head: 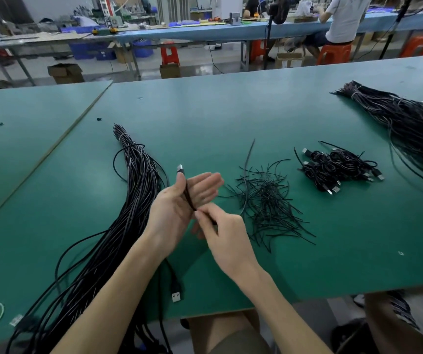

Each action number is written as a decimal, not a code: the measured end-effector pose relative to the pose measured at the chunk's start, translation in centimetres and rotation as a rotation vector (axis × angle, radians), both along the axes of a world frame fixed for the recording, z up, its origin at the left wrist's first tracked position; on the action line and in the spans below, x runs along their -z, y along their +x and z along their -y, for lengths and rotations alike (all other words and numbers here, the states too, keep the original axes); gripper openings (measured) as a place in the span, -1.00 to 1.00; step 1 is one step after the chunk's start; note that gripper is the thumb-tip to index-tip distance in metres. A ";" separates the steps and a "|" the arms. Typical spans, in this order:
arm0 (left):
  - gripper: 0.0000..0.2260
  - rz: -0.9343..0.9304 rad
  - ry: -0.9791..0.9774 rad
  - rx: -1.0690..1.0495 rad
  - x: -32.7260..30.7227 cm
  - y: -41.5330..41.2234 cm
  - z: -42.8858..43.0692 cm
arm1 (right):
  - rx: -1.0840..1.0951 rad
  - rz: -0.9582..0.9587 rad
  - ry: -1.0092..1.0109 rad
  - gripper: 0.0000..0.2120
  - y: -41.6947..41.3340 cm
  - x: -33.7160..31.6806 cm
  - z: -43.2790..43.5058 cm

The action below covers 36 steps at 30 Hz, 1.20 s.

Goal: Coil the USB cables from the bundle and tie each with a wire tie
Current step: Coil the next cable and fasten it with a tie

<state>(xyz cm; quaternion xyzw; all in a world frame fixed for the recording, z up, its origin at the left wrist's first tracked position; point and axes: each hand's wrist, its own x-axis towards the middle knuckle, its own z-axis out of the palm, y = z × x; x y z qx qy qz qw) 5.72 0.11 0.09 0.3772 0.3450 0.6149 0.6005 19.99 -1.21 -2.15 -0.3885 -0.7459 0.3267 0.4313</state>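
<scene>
left hand (177, 203): fingers flat, thumb pins USB cable (188, 194) | right hand (224, 233): pinches same cable

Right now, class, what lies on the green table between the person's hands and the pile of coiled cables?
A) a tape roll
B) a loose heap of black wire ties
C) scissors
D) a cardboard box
B: the black wire ties lie scattered between the right hand and the coiled USB cables.
</scene>
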 end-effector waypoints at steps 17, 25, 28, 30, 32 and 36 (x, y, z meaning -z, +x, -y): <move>-0.56 -1.040 0.248 -0.050 0.5 -0.1 1.1 | 0.090 0.098 -0.256 -0.83 0.4 0.0 -0.6; -0.70 -1.513 0.455 -0.111 0.0 0.1 1.7 | 0.151 -0.146 -0.322 -0.77 0.8 -0.6 -0.7; -0.75 -1.539 0.384 -0.166 -0.2 -0.2 1.5 | 0.203 -0.125 -0.246 -0.81 0.6 -0.4 -0.7; -0.74 -1.541 0.355 -0.225 -0.2 -0.2 1.5 | 0.205 -0.101 -0.231 -0.81 0.5 -0.3 -0.6; -0.77 -1.550 0.363 -0.286 -0.2 -0.1 1.5 | 0.211 -0.105 -0.214 -0.83 0.4 -0.3 -0.6; -0.83 -1.565 0.366 -0.318 0.0 0.0 1.3 | 0.251 -0.218 -0.152 -0.83 0.7 -0.7 -0.5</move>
